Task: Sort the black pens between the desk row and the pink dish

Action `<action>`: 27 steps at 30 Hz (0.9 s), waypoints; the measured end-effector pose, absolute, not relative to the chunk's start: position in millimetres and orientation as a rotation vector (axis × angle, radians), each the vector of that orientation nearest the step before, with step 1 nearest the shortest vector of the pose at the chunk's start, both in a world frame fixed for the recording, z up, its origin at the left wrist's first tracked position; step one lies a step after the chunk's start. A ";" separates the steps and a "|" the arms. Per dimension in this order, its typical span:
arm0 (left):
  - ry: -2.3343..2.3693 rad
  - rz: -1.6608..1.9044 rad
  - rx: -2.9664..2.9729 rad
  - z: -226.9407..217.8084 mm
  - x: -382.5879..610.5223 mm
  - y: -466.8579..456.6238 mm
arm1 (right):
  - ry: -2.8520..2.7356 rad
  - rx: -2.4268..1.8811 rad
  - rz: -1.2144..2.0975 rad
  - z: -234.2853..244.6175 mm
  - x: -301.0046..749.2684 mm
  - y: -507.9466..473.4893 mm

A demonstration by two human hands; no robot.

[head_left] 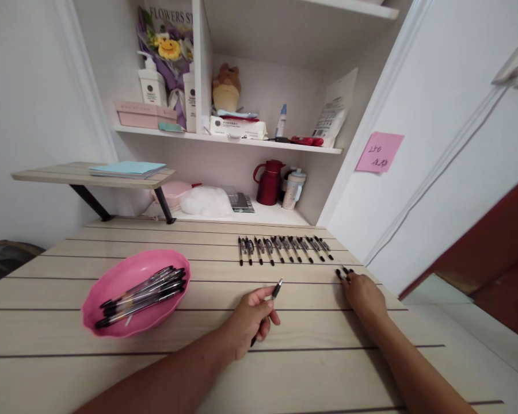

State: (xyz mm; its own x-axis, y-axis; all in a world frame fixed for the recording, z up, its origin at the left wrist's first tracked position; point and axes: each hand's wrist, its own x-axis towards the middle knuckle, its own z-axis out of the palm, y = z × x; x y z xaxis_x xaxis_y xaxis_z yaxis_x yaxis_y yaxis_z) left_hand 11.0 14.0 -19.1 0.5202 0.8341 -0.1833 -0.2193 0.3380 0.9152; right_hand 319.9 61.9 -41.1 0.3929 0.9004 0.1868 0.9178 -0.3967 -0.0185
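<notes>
My left hand (pixel 255 319) is closed around a pen (pixel 277 289). Its bare tip points up and away from me, and its black lower end shows below my palm. To the right, my right hand (pixel 366 296) reaches down to the table with its fingers together at a small black pen cap (pixel 349 271); the fingertips are partly hidden. Another short black piece (pixel 339 275) lies just beside them. Beyond my hands, several black-and-clear pens (pixel 280 250) lie side by side in a row. A pink bowl (pixel 138 261) at the left holds several more capped pens (pixel 149 293).
The slatted wooden table (pixel 190 368) meets a white shelf unit at the back. A small raised shelf (pixel 64 175) carries blue paper. A red jug (pixel 269 183) and a pale cup (pixel 292 190) stand behind. A pink note (pixel 380 152) is stuck on the right wall.
</notes>
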 end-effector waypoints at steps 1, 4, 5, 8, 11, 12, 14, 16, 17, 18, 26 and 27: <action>0.741 0.774 0.992 -19.1 10.9 14.1 | -1.650 -2.525 -0.221 -40.5 319.0 61.5; 0.742 0.772 0.987 -18.7 10.8 14.1 | -1.635 -2.536 -0.208 -39.1 316.7 60.0; 0.743 0.772 0.988 -18.5 10.7 13.9 | -1.633 -2.537 -0.204 -38.7 316.3 59.3; 0.746 0.772 0.987 -17.6 10.7 13.4 | -1.637 -2.531 -0.204 -36.8 316.3 56.4; 0.750 0.769 0.982 -16.8 10.8 12.7 | -1.619 -2.527 -0.219 -30.2 314.7 52.5; 0.752 0.770 0.982 -16.6 10.8 12.5 | -1.602 -2.516 -0.220 -26.6 312.6 51.2; 0.755 0.771 0.986 -16.3 11.0 12.1 | -1.557 -2.431 -0.153 -17.8 303.8 48.6; 0.756 0.770 0.991 -16.5 11.1 11.8 | -1.524 -2.258 0.059 -9.8 286.9 45.3; 0.756 0.769 0.994 -16.8 11.2 11.8 | -1.518 -2.154 0.197 -6.8 275.3 43.1; 0.754 0.767 0.998 -17.1 11.2 11.8 | -1.527 -2.061 0.328 -4.9 261.9 40.5; 0.749 0.777 1.026 -19.0 12.3 12.0 | -1.049 -1.299 1.183 -6.3 161.1 20.3; 0.755 0.781 1.024 -19.3 12.6 11.9 | -1.020 -1.271 1.181 -6.9 156.4 21.0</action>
